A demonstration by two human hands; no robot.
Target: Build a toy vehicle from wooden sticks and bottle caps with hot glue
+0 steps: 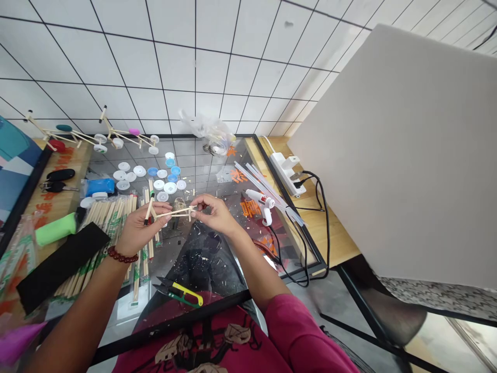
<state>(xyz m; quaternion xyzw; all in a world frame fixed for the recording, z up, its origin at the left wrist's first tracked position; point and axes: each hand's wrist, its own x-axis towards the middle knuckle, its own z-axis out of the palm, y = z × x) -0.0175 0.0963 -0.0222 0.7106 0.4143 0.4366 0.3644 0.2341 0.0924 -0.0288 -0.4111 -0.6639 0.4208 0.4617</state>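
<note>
Between both hands is a small frame of thin wooden sticks (175,213), held above the glass tabletop. My left hand (142,228) grips its left end, where a crossbar with black tips (149,208) sticks up. The fingers of my right hand (209,212) pinch the right end, near a short upright piece. Below my left hand lie bundles of wrapped chopsticks (93,220). White and blue bottle caps (170,187) are scattered just beyond the hands. Wood crumbs dot the glass near my right hand.
Yellow-green thread snips (180,292) lie near the front edge. A white glue gun (262,204), clear glue sticks (267,189) and a power strip (287,173) are at the right. Two stick models with cap wheels (128,135) stand at the back left. A plastic bag (215,135) lies by the wall.
</note>
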